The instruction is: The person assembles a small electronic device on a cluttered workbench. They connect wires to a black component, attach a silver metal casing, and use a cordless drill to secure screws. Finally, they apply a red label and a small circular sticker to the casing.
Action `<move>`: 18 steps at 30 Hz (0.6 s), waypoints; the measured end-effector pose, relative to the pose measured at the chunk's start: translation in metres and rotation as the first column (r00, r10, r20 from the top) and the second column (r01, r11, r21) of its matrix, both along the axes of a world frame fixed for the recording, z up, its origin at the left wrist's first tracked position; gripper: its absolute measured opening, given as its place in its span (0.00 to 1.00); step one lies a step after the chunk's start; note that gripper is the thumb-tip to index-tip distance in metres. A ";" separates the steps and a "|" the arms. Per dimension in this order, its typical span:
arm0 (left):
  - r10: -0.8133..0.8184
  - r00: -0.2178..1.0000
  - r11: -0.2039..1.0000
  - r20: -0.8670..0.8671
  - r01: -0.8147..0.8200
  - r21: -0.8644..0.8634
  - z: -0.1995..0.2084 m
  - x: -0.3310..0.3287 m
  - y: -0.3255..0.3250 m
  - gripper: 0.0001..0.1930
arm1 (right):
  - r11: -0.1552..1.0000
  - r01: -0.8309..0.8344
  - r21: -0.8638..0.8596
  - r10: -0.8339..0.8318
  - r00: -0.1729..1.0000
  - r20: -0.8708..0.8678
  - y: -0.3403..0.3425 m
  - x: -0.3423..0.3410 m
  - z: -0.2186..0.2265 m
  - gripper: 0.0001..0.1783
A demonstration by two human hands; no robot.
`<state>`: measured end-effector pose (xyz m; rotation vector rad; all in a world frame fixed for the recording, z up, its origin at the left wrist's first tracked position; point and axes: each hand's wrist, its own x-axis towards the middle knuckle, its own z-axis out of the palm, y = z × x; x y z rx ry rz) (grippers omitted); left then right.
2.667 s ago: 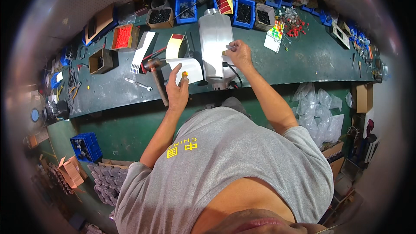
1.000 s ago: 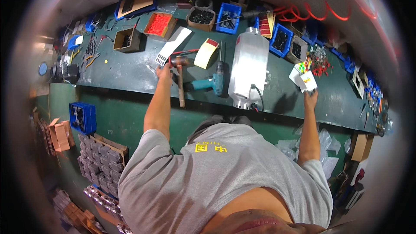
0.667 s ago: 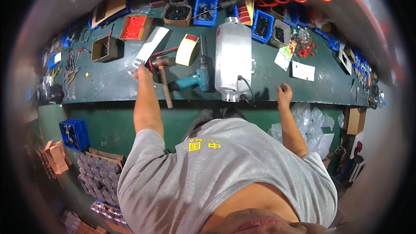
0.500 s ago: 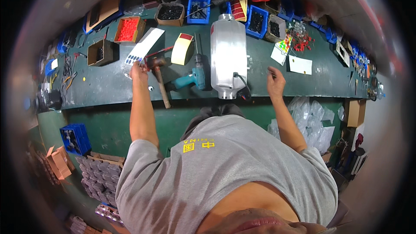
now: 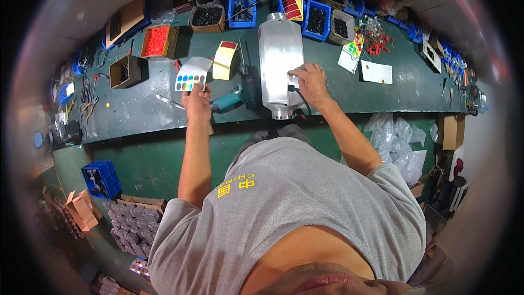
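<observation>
A sheet of shiny oval stickers (image 5: 192,71) is pinched at its near edge by my left hand (image 5: 197,101), raised over the bench. My right hand (image 5: 315,84) lies against the right side of a silver metal cylinder (image 5: 281,54), fingers drawn together with their tips on its surface. Whether a small piece sits under those fingertips is hidden. A black cable (image 5: 297,90) comes out of the cylinder just below that hand. Left of the cylinder lies a teal power drill (image 5: 226,100), partly behind my left hand.
A yellow label sheet (image 5: 224,61) lies between my left hand and the cylinder. Along the back stand a box of red parts (image 5: 158,41), a box of black parts (image 5: 207,17) and blue bins (image 5: 242,10). A white card (image 5: 376,72) lies to the right. Red coiled hose hangs above.
My left hand has lifted the sticker sheet and brought it right and nearer, in front of the hammer. My right hand has moved left onto the cylinder's side.
</observation>
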<state>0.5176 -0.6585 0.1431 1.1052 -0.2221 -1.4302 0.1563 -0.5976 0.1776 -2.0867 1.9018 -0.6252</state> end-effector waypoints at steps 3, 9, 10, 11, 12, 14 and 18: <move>-0.070 0.997 0.996 0.014 0.071 -0.056 0.016 -0.022 0.007 0.16 | 1.000 -0.026 0.013 0.026 0.999 -0.030 0.000 -0.005 0.001 0.18; -0.218 0.975 0.963 0.042 0.222 -0.150 0.080 -0.087 0.020 0.14 | 0.952 0.028 0.304 -0.234 0.704 0.670 -0.015 0.038 0.057 0.14; -0.247 0.969 0.950 0.025 0.247 -0.191 0.078 -0.093 0.025 0.16 | 0.896 -0.037 0.442 -0.383 0.437 0.814 -0.020 0.058 0.074 0.15; -0.266 0.963 0.946 0.044 0.269 -0.182 0.088 -0.103 0.030 0.16 | 0.896 -0.099 0.433 -0.392 0.282 0.876 -0.023 0.070 0.085 0.20; -0.285 0.956 0.941 0.064 0.292 -0.173 0.097 -0.112 0.036 0.17 | 0.897 -0.159 0.412 -0.397 0.116 0.910 -0.027 0.080 0.089 0.24; -0.333 0.929 0.896 0.163 0.366 -0.253 0.089 -0.119 0.045 0.17 | 0.944 -0.160 0.287 -0.282 0.054 0.958 -0.033 0.090 0.074 0.25; -0.420 0.887 0.875 0.193 0.452 -0.173 0.088 -0.108 0.054 0.18 | 0.948 -0.128 0.293 -0.252 0.262 0.931 -0.028 0.073 0.078 0.20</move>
